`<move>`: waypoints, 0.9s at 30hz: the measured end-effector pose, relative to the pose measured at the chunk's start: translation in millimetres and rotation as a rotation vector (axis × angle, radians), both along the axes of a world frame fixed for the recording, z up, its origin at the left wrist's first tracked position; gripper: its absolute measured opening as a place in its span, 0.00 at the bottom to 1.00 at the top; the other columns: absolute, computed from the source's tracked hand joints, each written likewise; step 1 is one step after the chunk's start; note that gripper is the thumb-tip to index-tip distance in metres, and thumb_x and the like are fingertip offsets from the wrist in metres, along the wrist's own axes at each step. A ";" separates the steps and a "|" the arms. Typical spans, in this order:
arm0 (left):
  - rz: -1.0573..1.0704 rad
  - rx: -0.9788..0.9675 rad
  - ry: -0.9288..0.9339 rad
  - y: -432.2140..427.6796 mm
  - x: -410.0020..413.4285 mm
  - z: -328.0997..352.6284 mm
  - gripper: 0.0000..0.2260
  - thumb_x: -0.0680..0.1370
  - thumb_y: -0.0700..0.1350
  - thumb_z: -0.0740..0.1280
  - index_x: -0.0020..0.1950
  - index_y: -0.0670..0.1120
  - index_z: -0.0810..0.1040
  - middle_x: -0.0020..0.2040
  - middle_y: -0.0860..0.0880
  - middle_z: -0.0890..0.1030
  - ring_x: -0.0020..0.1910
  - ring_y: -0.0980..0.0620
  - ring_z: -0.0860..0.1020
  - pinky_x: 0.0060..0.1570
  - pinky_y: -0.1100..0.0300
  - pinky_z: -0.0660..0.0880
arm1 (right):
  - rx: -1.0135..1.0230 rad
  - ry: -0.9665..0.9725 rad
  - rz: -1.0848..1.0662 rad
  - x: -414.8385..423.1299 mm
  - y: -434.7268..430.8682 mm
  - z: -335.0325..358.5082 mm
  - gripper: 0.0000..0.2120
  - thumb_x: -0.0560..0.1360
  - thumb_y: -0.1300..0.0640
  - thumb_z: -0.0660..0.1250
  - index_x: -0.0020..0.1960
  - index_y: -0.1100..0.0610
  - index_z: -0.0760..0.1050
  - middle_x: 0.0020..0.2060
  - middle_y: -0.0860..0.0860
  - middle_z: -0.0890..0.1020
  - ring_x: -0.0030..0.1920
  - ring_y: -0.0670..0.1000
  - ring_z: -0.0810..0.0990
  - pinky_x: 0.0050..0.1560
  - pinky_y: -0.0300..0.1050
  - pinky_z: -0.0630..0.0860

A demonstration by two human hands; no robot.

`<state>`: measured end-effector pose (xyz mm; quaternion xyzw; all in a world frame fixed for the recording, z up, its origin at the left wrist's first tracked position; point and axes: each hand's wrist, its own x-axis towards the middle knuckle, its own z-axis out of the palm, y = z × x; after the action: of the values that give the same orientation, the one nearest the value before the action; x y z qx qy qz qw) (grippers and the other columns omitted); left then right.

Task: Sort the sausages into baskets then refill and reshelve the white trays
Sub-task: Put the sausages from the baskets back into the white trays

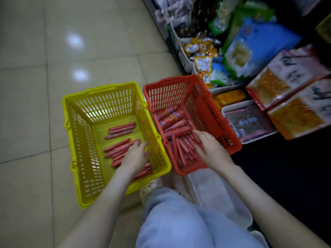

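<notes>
Tiled floor (35, 104), my left hand (135, 156) in yellow basket (100, 88), fingertips (141, 144) on thin sausages (116, 146), grip I can't tell, right hand (212, 151) fingers (198, 134) spread loose on mixed sausages (180, 151) in red basket (215, 111)

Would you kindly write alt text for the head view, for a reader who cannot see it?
A person's left hand reaches into a yellow slatted plastic basket holding thin red sausages, while the right hand lies on mixed red sausages in the adjoining red plastic basket, on a tiled floor beside packaged food.

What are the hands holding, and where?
Cannot tell: left hand lies on sausages in the yellow basket, right hand on those in the red basket.
</notes>
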<state>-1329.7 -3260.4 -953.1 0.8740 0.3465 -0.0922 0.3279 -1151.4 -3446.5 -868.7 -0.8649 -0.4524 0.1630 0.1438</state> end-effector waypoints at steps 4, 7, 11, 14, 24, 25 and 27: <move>-0.069 0.110 -0.245 -36.1 0.6 94.6 0.21 0.78 0.43 0.62 0.72 0.45 0.68 0.68 0.42 0.71 0.65 0.40 0.71 0.63 0.48 0.69 | 0.080 -0.082 -0.063 -32.3 -46.6 89.6 0.21 0.77 0.61 0.65 0.69 0.59 0.68 0.64 0.55 0.74 0.66 0.54 0.71 0.67 0.43 0.63; -0.155 0.192 -0.448 -73.2 -3.5 150.8 0.19 0.78 0.43 0.63 0.70 0.45 0.71 0.66 0.43 0.74 0.63 0.41 0.73 0.61 0.49 0.71 | 0.127 -0.146 -0.135 -61.9 -86.7 138.1 0.19 0.77 0.60 0.65 0.68 0.58 0.70 0.62 0.54 0.75 0.65 0.53 0.72 0.64 0.44 0.66; -0.272 0.224 -0.657 -135.6 -4.5 205.2 0.18 0.77 0.42 0.64 0.68 0.44 0.73 0.63 0.44 0.76 0.60 0.40 0.74 0.58 0.49 0.71 | 0.194 -0.216 -0.243 -97.0 -133.6 182.5 0.18 0.78 0.59 0.64 0.68 0.59 0.70 0.62 0.53 0.75 0.65 0.51 0.72 0.64 0.44 0.67; -0.384 0.233 -0.728 -190.8 1.0 227.6 0.19 0.78 0.43 0.63 0.68 0.44 0.71 0.63 0.43 0.75 0.60 0.40 0.74 0.56 0.48 0.71 | 0.191 -0.267 -0.326 -115.5 -168.8 199.0 0.19 0.78 0.59 0.64 0.68 0.58 0.69 0.63 0.52 0.74 0.65 0.50 0.72 0.64 0.42 0.66; -0.815 0.136 -0.630 -364.6 32.2 212.6 0.21 0.80 0.47 0.61 0.72 0.43 0.66 0.65 0.42 0.73 0.61 0.40 0.73 0.55 0.48 0.71 | 0.133 -0.240 -0.786 -150.7 -308.4 187.5 0.19 0.79 0.56 0.62 0.70 0.55 0.67 0.65 0.50 0.72 0.65 0.49 0.71 0.65 0.46 0.69; -0.862 0.130 -0.573 -381.3 34.5 204.0 0.21 0.81 0.48 0.60 0.73 0.45 0.64 0.66 0.43 0.71 0.62 0.41 0.72 0.56 0.49 0.71 | 0.122 -0.215 -0.849 -154.9 -326.2 177.2 0.20 0.80 0.55 0.61 0.70 0.55 0.66 0.66 0.50 0.72 0.65 0.49 0.72 0.65 0.46 0.70; -0.951 0.108 -0.457 -412.7 36.8 178.1 0.21 0.82 0.48 0.58 0.74 0.46 0.62 0.67 0.44 0.70 0.62 0.42 0.71 0.56 0.50 0.71 | 0.085 -0.146 -0.959 -163.6 -363.4 148.3 0.20 0.80 0.54 0.61 0.71 0.54 0.65 0.66 0.50 0.72 0.65 0.50 0.72 0.64 0.46 0.70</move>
<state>-1292.9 -3673.1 -774.9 0.9481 -0.1643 -0.0199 0.2716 -1315.0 -3809.9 -720.5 -0.9784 -0.0178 -0.0015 0.2059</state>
